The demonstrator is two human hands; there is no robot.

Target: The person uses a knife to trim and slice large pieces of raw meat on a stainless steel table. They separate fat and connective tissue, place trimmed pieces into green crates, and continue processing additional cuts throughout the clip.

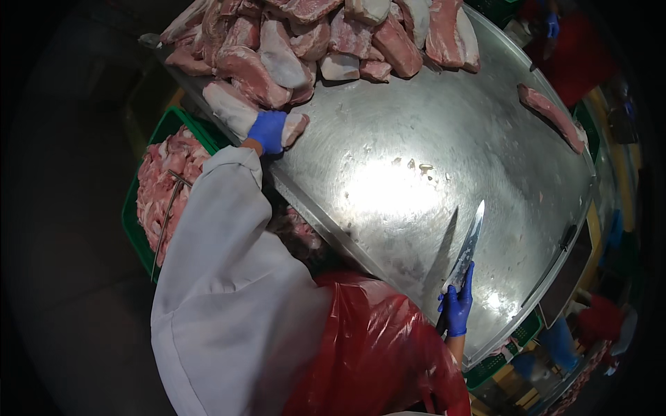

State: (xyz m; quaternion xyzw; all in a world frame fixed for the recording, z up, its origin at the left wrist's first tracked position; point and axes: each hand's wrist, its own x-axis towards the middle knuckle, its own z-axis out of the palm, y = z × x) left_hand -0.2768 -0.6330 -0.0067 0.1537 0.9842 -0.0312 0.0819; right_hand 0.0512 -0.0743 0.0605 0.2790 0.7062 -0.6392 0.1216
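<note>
My left hand (268, 132), in a blue glove, is wrapped over the near end of a pale, fat-covered cut of meat (232, 107) at the edge of the pile. The fingers' undersides are hidden. In my right hand (456, 310), also gloved in blue, is a knife (470, 244) held by its handle. Its blade points away from me above the metal table (388, 249), with a dark shadow to its left. A heap of long pink and white meat cuts (333, 38) covers the table's far left part.
One long strip of meat (553, 116) lies by the table's right edge. Small scraps (424, 168) dot the middle. Left of the table, a green crate (132, 220) holds meat trimmings, with a metal rod (165, 220) across them. A dark thin tool (568, 237) lies at the right rim.
</note>
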